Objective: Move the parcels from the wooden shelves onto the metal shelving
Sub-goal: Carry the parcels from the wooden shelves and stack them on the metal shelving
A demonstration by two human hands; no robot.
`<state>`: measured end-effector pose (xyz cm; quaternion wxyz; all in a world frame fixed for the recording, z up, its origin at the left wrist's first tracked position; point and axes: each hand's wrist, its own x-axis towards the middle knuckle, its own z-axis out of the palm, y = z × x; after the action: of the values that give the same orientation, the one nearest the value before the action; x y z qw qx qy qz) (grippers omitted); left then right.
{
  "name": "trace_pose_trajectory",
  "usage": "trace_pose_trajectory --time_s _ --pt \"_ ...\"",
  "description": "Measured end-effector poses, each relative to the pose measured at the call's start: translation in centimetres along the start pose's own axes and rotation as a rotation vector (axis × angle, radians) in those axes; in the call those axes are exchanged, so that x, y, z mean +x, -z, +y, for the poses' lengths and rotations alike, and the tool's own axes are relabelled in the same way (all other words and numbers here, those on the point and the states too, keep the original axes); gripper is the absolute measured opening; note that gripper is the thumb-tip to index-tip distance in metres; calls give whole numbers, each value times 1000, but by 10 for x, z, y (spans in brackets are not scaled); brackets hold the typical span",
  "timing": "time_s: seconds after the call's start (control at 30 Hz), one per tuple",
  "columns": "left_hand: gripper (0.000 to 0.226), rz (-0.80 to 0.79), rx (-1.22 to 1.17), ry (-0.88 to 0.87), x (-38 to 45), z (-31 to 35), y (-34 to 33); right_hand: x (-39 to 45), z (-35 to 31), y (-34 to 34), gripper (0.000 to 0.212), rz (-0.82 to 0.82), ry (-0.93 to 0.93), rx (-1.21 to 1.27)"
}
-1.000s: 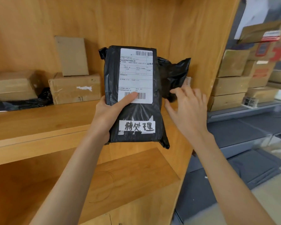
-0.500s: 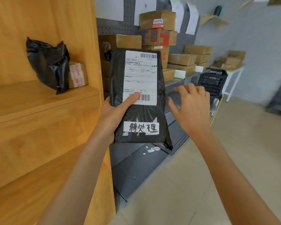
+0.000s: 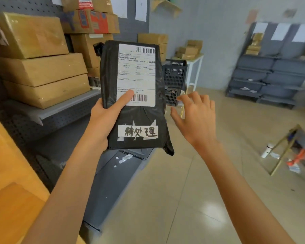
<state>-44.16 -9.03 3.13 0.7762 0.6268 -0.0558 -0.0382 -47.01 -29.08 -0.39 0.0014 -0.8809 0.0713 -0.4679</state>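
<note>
— Parcel in the left hand (image 3: 102, 127), see? A black poly mailer (image 3: 136, 95) held upright with the shipping label (image 3: 136, 74) facing the person, thumb laid across the lower barcode, fingers wrapped behind.

— Why upright like that?

— I'd guess so the label and the handwritten tape strip (image 3: 138, 132) can be read on the way over. It's in mid-air, resting on nothing.

— And the right hand (image 3: 195, 120)?

— Just beside the mailer at three o'clock, not touching, fingers spread wide and holding nothing. Ready to steady it, I'd say.

— Where's it going?

— Probably the grey metal shelving (image 3: 63, 107) at nine o'clock. Cardboard boxes (image 3: 40, 71) are stacked on that level already, so it needs a free patch or the bare shelf below. The wooden shelf (image 3: 11, 182) is down at seven o'clock.
</note>
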Motion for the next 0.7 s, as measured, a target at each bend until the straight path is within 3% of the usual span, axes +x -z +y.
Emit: trace_pose_trajectory --time_s 0.1,0.37,0.5,0.7 --pt "31 -70 12 6 27 -7 -26 8 24 -12 27 -27 -39 -46" --pt "39 -216 28 24 124 -21 -90 61 83 -61 28 -29 -86 -161" --pt "53 -257 44 29 176 -23 -118 94 106 -90 27 11 -107 -207" --pt "57 -295 50 51 245 -34 -160 126 143 -133 34 -49 -163 -239"
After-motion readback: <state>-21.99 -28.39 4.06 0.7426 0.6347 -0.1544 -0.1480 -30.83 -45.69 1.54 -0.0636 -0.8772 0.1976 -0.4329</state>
